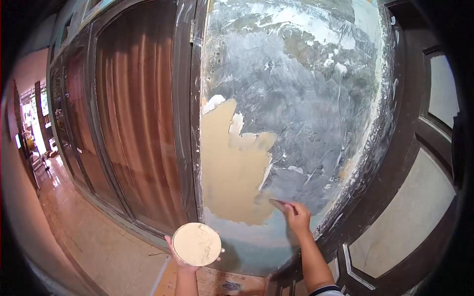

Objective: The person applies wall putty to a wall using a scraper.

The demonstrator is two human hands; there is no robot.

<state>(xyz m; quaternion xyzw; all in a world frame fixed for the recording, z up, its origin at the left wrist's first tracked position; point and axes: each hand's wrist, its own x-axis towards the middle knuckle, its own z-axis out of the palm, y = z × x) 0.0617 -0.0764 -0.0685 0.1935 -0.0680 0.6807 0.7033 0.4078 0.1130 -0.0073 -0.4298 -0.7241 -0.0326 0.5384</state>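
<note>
My left hand (183, 262) holds a round tub of cream-coloured putty (196, 244) from below, its fingers wrapped around the sides. The putty fills it near the rim, with a rough, scooped patch on the right. My right hand (298, 217) grips a putty knife (279, 201), its blade against or close over the wall at the lower right edge of a fresh tan putty patch (234, 167). Around that patch, the wall (316, 113) is grey and mottled with white smears.
Left of the wall stands a dark-framed glass panel with a brown curtain (140, 123) behind it. A dark panelled door (405, 212) is at the right. Printed cardboard (217, 282) lies on the tiled floor (108, 237) below. A hallway leads off to the far left.
</note>
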